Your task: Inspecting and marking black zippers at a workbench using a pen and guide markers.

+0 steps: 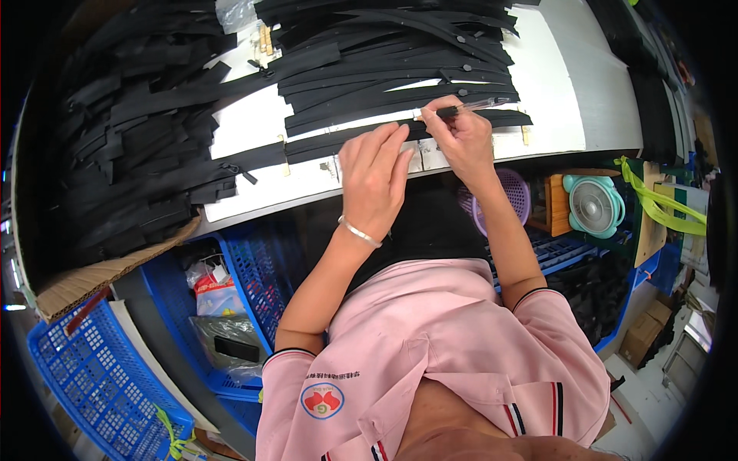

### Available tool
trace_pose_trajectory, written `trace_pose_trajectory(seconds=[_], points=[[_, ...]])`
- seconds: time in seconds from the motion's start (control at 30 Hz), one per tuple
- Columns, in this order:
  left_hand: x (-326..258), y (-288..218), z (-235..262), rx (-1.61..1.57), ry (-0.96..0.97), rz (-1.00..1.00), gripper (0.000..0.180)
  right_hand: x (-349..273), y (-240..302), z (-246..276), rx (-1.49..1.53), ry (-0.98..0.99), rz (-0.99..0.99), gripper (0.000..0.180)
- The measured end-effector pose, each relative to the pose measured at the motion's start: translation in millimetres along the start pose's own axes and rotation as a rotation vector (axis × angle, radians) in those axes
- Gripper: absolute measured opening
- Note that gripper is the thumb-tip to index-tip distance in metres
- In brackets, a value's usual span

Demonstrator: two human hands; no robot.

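A long black zipper strip (311, 144) lies along the near edge of the white worktop, under both hands. My left hand (373, 169) rests on it with its fingers stretched out and their tips against the strip. Just to the right, my right hand (461, 142) is closed around a pen (483, 104) with a clear barrel and a dark grip. The pen's writing end points left toward the strip, near the left fingertips. A dark zipper pull (244, 174) hangs at the strip's left part. Beyond it lies a layered stack of black zipper strips (384, 54).
A cardboard box (115, 269) at the left holds a heap of black strips (123, 146). Blue plastic crates (115, 376) stand below the worktop (607, 115). A small turquoise fan (593, 206) and a purple basket (513, 198) are under its right side.
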State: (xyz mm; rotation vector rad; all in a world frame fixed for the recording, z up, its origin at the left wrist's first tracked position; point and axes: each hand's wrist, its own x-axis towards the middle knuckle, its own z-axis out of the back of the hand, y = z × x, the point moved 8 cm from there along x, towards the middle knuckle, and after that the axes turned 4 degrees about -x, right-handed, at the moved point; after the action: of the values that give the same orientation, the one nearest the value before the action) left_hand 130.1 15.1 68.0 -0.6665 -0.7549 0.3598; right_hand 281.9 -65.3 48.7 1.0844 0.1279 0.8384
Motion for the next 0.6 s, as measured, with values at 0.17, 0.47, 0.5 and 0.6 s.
trace_pose_trajectory(seconds=[0.17, 0.47, 0.5, 0.6], points=[[8.9, 11.4, -19.9, -0.009, -0.022, 0.059, 0.011, -1.9, 0.7, 3.8, -0.041, -0.029, 0.034, 0.011], [9.2, 14.5, -21.8, -0.008, -0.044, 0.079, 0.011, -3.7, 0.5, 1.6, 0.092, 0.097, 0.028, 0.009], [9.2, 14.6, -21.8, -0.008, -0.043, 0.077, 0.012, -3.7, 0.1, 2.9, 0.090, 0.092, 0.024, 0.009], [9.8, 14.2, -22.7, -0.018, -0.036, 0.076, 0.012, -3.8, 0.3, 4.6, 0.031, 0.131, 0.031, 0.007]])
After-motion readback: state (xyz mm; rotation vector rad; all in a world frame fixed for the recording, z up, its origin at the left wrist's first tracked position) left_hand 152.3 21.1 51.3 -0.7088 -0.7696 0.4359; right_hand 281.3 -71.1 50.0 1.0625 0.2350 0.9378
